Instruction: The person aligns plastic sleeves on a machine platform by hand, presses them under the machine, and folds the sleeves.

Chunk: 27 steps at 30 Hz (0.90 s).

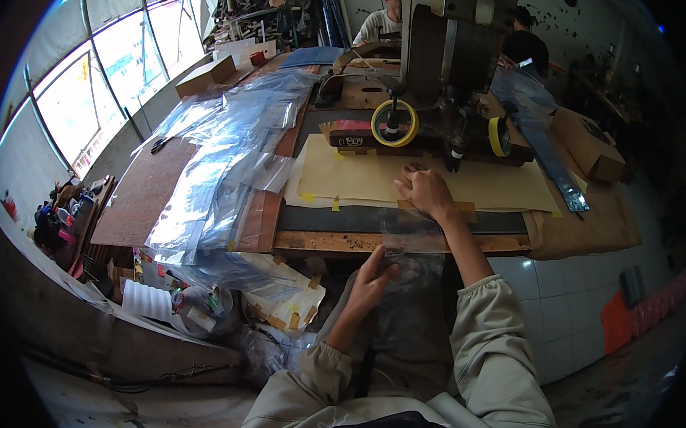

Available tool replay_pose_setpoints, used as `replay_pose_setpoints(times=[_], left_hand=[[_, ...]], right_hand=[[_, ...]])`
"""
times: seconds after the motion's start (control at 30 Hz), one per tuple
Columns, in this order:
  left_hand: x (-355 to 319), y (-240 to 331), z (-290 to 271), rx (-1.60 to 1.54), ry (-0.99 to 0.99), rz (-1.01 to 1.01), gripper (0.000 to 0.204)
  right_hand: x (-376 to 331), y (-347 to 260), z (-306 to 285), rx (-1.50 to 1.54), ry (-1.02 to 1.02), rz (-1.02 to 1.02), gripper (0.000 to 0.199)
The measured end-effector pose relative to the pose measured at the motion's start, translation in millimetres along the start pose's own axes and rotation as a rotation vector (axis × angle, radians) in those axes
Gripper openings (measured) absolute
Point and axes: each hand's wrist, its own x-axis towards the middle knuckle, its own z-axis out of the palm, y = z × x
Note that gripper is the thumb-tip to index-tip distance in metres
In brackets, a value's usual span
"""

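My left hand (370,282) is at the table's front edge, its fingers closed on the side of a clear plastic sheet (413,267) that hangs over the edge above my lap. Further in, my right hand (427,192) rests on a cream-coloured board (352,176), fingers forward and thumb apart. The sheet passes below the right wrist; its far end is hard to make out. Just beyond the right fingertips, the dark press bar (430,147) of a machine (449,58) spans the board. Bits of yellow tape (336,204) stick to the board's near edge.
A heap of clear plastic sleeves (223,155) covers the table's left side. Rolls of yellow tape (395,123) hang on the machine. A cardboard box (587,144) and a long plastic strip (541,142) lie to the right. Two people (379,24) are beyond the machine.
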Motion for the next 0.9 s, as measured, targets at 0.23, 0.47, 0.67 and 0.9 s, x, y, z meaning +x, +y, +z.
replay_pose_setpoints(times=[0.23,0.47,0.67,0.9], left_hand=[[0,9,5,0.063,-0.002,0.04,0.035],[-1,5,2,0.045,0.03,0.034,0.031],[-1,-1,-1,0.044,0.036,0.011,0.041],[1,-5,-3,0.023,0.023,-0.006,0.043]], right_hand=[[1,-1,-2,0.015,0.008,-0.008,0.035],[1,-5,-5,0.021,-0.037,0.02,0.035],[1,-4,-4,0.023,-0.006,-0.008,0.036],[1,-3,-3,0.026,0.004,-0.004,0.037]])
